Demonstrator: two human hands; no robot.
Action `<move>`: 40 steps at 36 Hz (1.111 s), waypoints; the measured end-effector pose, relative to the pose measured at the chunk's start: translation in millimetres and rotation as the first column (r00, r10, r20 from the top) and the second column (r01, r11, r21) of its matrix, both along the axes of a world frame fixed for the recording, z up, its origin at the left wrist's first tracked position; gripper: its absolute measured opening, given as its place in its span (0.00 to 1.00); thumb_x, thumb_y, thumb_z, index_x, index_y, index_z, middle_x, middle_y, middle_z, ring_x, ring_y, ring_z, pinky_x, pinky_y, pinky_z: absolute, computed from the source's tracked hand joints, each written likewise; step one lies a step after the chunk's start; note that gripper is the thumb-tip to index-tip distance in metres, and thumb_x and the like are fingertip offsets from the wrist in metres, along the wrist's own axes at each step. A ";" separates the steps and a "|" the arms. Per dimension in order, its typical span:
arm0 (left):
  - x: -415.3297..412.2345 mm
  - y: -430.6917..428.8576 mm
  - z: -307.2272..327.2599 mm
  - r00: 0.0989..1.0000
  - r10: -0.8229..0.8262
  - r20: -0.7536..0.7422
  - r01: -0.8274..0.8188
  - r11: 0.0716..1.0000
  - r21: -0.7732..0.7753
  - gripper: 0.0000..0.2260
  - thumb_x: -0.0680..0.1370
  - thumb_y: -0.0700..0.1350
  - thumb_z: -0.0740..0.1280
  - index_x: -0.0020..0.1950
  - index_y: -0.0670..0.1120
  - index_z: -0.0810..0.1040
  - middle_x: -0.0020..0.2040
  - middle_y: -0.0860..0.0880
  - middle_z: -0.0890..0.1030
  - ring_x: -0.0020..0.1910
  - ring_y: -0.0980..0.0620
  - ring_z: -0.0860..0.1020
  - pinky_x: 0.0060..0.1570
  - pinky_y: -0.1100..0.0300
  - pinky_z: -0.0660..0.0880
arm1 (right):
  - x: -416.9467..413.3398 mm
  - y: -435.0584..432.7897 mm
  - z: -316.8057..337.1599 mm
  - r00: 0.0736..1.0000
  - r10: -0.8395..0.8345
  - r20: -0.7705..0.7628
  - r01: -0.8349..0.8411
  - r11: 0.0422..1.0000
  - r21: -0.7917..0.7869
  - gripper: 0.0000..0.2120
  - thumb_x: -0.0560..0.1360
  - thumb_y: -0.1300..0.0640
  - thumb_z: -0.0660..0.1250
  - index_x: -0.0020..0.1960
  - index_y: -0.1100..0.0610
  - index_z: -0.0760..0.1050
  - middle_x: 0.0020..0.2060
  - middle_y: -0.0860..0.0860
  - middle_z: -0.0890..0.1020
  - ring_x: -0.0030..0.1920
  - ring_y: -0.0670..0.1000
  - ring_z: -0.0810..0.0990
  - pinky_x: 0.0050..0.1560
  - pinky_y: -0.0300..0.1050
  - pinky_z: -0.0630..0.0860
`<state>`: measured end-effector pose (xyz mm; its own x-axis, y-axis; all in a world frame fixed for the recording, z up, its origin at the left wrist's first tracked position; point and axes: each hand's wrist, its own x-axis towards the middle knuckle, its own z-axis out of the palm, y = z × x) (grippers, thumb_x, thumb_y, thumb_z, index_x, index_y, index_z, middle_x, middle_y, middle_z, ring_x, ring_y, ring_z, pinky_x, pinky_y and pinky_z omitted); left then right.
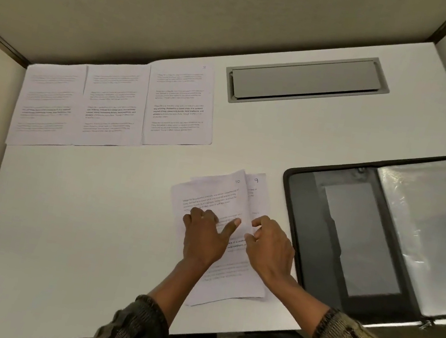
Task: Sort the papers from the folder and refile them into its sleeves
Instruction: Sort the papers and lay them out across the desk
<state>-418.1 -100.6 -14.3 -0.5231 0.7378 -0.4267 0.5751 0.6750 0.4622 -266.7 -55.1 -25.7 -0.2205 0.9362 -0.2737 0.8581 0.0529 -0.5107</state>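
A loose stack of printed papers [211, 193] lies on the white desk [83, 219] in front of me. The top sheet carries a handwritten 10; the sheet under it, shifted right, shows a 9. My left hand [206, 234] presses flat on the top sheet with the thumb spread out. My right hand [269, 247] pinches the right edge of the sheets with curled fingers. The black folder [332, 246] lies open to the right, its clear plastic sleeves [423, 232] turned to the right side. Three printed pages [114, 103] lie side by side at the back left.
A grey cable hatch [307, 81] is set into the desk at the back. Beige partition walls [185, 0] close the desk at the back and both sides. The desk's front edge runs just before my striped sleeves.
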 end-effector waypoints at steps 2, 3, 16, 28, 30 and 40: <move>5.7 3.3 5.5 0.999 0.044 0.024 -0.043 0.999 -0.009 0.31 0.77 0.74 0.65 0.56 0.46 0.80 0.62 0.46 0.75 0.65 0.44 0.72 0.54 0.53 0.72 | 0.9 -7.3 3.2 0.998 0.034 -0.055 -0.033 0.999 0.024 0.19 0.77 0.55 0.77 0.65 0.51 0.75 0.48 0.48 0.82 0.43 0.48 0.82 0.42 0.46 0.81; 8.2 4.8 7.0 0.997 0.071 0.032 -0.071 0.997 -0.018 0.33 0.76 0.75 0.64 0.55 0.45 0.81 0.62 0.46 0.76 0.64 0.44 0.74 0.55 0.50 0.76 | 1.5 -11.2 3.8 0.995 0.061 -0.074 -0.058 0.997 0.043 0.20 0.76 0.55 0.77 0.65 0.51 0.75 0.48 0.48 0.82 0.43 0.48 0.82 0.42 0.47 0.82; 12.1 9.4 5.7 0.955 0.271 0.120 -0.279 0.959 0.052 0.18 0.79 0.57 0.73 0.36 0.48 0.79 0.43 0.47 0.84 0.45 0.49 0.81 0.47 0.54 0.78 | 3.9 -21.9 -4.5 0.961 0.131 -0.243 -0.135 0.991 0.002 0.18 0.76 0.42 0.75 0.62 0.47 0.80 0.54 0.47 0.76 0.50 0.48 0.79 0.40 0.37 0.77; 10.0 8.5 8.5 0.860 0.440 0.257 -0.457 0.890 0.004 0.11 0.83 0.49 0.70 0.50 0.41 0.85 0.48 0.46 0.86 0.44 0.50 0.83 0.41 0.59 0.78 | 19.2 2.1 -20.3 0.982 0.014 -0.189 -0.041 0.989 -0.142 0.15 0.78 0.45 0.73 0.62 0.48 0.77 0.54 0.46 0.75 0.54 0.49 0.80 0.50 0.50 0.82; 10.8 8.7 7.7 0.863 0.439 0.248 -0.453 0.891 -0.001 0.12 0.84 0.49 0.69 0.46 0.43 0.81 0.48 0.45 0.85 0.43 0.50 0.81 0.40 0.58 0.77 | 19.1 3.8 -20.5 0.987 -0.021 -0.161 -0.003 0.989 -0.146 0.19 0.77 0.45 0.75 0.64 0.48 0.74 0.55 0.47 0.77 0.55 0.50 0.80 0.50 0.52 0.82; 5.9 3.2 9.1 0.825 0.489 0.283 -0.509 0.861 -0.006 0.15 0.86 0.51 0.65 0.59 0.39 0.81 0.55 0.44 0.83 0.54 0.45 0.82 0.57 0.46 0.82 | -2.2 10.4 -18.4 0.990 -0.138 -0.023 0.124 0.944 -0.307 0.24 0.72 0.41 0.79 0.57 0.48 0.70 0.49 0.46 0.79 0.48 0.51 0.81 0.49 0.53 0.82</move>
<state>-412.2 -97.4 -5.2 -0.7018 0.4386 -0.5613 0.0174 0.7982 0.6021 -268.8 -44.7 -44.1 -0.1200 0.8315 -0.5425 0.8234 -0.2219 -0.5222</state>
